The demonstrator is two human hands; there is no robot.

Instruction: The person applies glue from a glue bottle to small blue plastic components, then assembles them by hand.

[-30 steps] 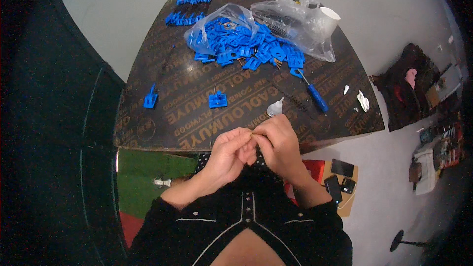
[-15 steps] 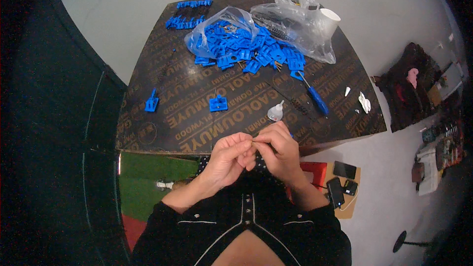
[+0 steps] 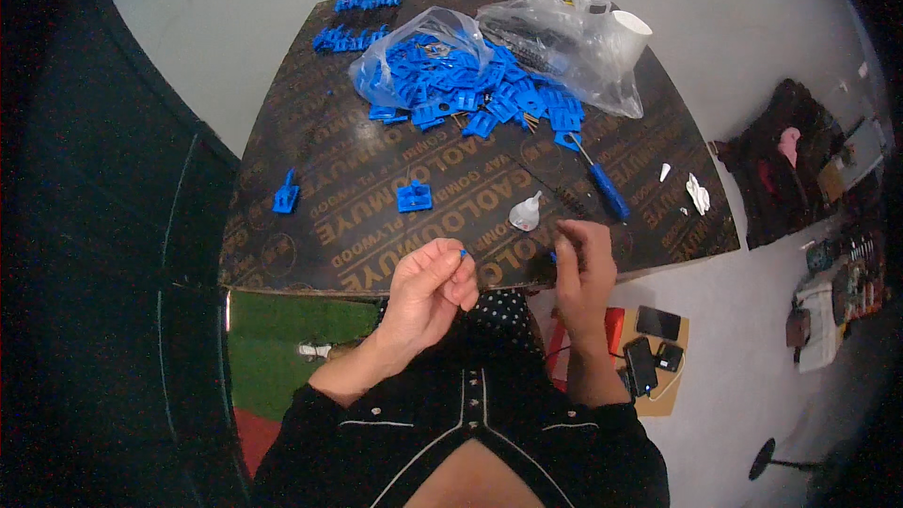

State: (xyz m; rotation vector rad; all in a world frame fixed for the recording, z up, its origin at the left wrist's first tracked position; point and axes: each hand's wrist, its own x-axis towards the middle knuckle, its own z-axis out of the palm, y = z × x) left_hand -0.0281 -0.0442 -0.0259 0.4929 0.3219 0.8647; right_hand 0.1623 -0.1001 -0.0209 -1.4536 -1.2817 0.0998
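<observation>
Just above the table's near edge, my left hand [image 3: 433,277] is closed in a pinch on a small blue piece [image 3: 463,253], of which only a tip shows between thumb and forefinger. My right hand [image 3: 586,268] hovers over the edge to its right, slightly blurred, thumb and fingers apart with nothing visible in them. Beyond it stands a small white squeeze bottle [image 3: 525,214] with a pointed nozzle. Two blue plastic parts, one with a metal pin [image 3: 414,197] and another [image 3: 286,196] further left, rest on the dark table.
A heap of blue plastic parts [image 3: 442,85] spills from a clear bag at the back. Behind it lie another plastic bag [image 3: 602,75] and a white cup [image 3: 630,38]. A blue-handled screwdriver [image 3: 609,193], a white cap [image 3: 665,172] and crumpled tissue [image 3: 697,195] lie on the right.
My hands have parted. The right one has moved right and forward over the table, while the left stays near its place, a blue tip now showing in its pinch.
</observation>
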